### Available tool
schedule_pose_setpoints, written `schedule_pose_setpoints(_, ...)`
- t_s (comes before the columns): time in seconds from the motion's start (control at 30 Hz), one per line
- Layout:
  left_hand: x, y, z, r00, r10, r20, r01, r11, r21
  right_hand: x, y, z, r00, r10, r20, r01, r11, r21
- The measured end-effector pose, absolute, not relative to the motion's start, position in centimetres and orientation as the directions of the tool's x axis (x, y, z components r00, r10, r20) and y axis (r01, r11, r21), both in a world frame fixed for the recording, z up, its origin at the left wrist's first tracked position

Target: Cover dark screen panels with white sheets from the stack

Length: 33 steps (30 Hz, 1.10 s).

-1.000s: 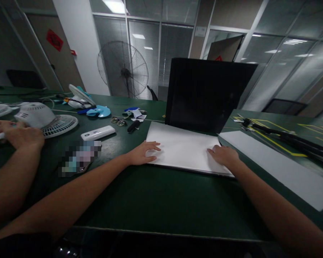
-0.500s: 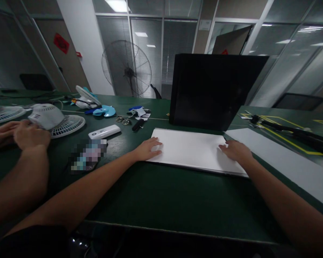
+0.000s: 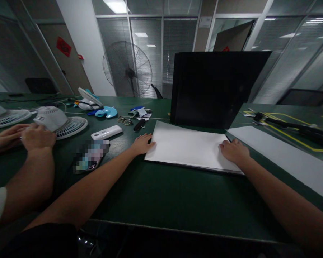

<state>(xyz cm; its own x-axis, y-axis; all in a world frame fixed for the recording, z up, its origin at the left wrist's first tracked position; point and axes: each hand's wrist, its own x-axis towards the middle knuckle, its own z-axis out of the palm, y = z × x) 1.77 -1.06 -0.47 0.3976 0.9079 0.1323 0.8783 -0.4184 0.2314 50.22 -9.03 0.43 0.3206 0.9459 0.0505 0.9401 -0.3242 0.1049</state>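
Observation:
A large white sheet lies in front of me over a flat thing with a dark edge, which shows along its near side. At its left edge is my left hand, fingers stretched and apart, thumb touching the sheet. The far left corner of the sheet appears raised. My right hand is at the right edge, with bent fingers closed around the border and the thumb on top. What lies under the sheet is mostly hidden.
Behind the sheet stands a big black panel. A long white strip lies at right. To the left are a phone, a white oblong device, glasses and fan parts. A co-worker's hands work at far left.
My left hand has slid outward from on top of the sheet to its left edge. The sheet's far left corner has risen. My right hand's fingers have bent more at the right edge.

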Motion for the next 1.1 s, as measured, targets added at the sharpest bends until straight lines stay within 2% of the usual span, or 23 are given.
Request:
schedule_pose_setpoints(0.27, 1.9, -1.3, -0.3, 0.442, 0.892, 0.092, 0.864, -0.451, 0.227, 50.1, -9.1, 0.5, 0.289, 0.957, 0.023, 0.955, -0.29, 0.066)
schedule_pose_setpoints(0.43, 1.8, -1.4, -0.6, 0.371, 0.905, 0.209, 0.85, -0.422, 0.317, 50.1, -9.0, 0.7, 0.297, 0.955, 0.015, 0.953, -0.298, 0.054)
schedule_pose_setpoints(0.53, 1.9, -2.0, -0.2, 0.396, 0.876, 0.277, 0.825, -0.471, 0.311, 50.1, -9.0, 0.9, 0.296, 0.955, 0.008, 0.954, -0.296, 0.054)
schedule_pose_setpoints(0.77, 2.2, -2.5, 0.6, 0.494, 0.86, 0.133, 0.832, -0.511, 0.215, 51.1, -8.4, 1.0, 0.315, 0.949, 0.008, 0.948, -0.315, 0.037)
schedule_pose_setpoints(0.93, 2.1, -2.4, 0.4, 0.551, 0.828, 0.109, 0.797, -0.56, 0.227, 55.2, -8.2, 2.3, 0.407, 0.911, 0.071, 0.913, -0.409, 0.006)
schedule_pose_setpoints(1.1, 2.0, -2.4, 0.5, 0.556, 0.825, 0.099, 0.792, -0.562, 0.239, 60.9, -10.1, 2.4, 0.568, 0.808, 0.155, 0.82, -0.572, -0.021)
